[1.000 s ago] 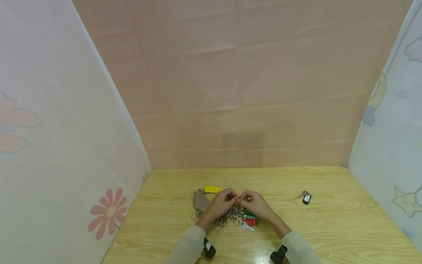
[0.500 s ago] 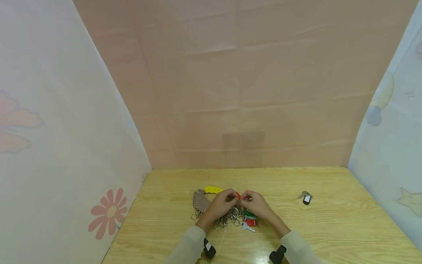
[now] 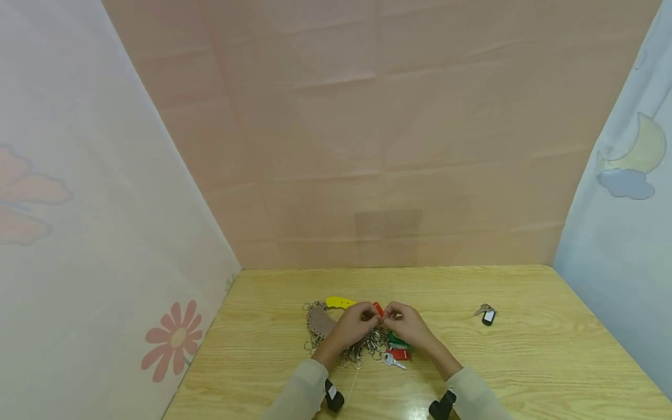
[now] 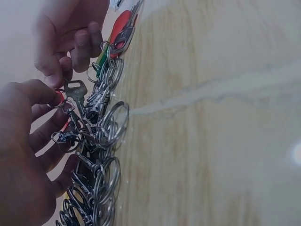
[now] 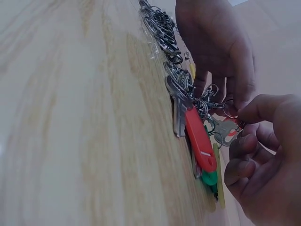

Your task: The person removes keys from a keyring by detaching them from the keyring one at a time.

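Well, a small ring (image 5: 225,111) is right between the two hands, at the tips of the fingers, with a key (image 4: 75,92) just beside it. The left hand (image 3: 353,324) pinches the ring, and the right hand (image 3: 410,329) pinches it too, maybe because it is thin and slippery. A red tag (image 3: 378,308) pokes up behind the fingers. Lots of clips (image 4: 96,104) lie below, while a black tag (image 3: 489,318) sits well apart on the table (image 3: 535,356)
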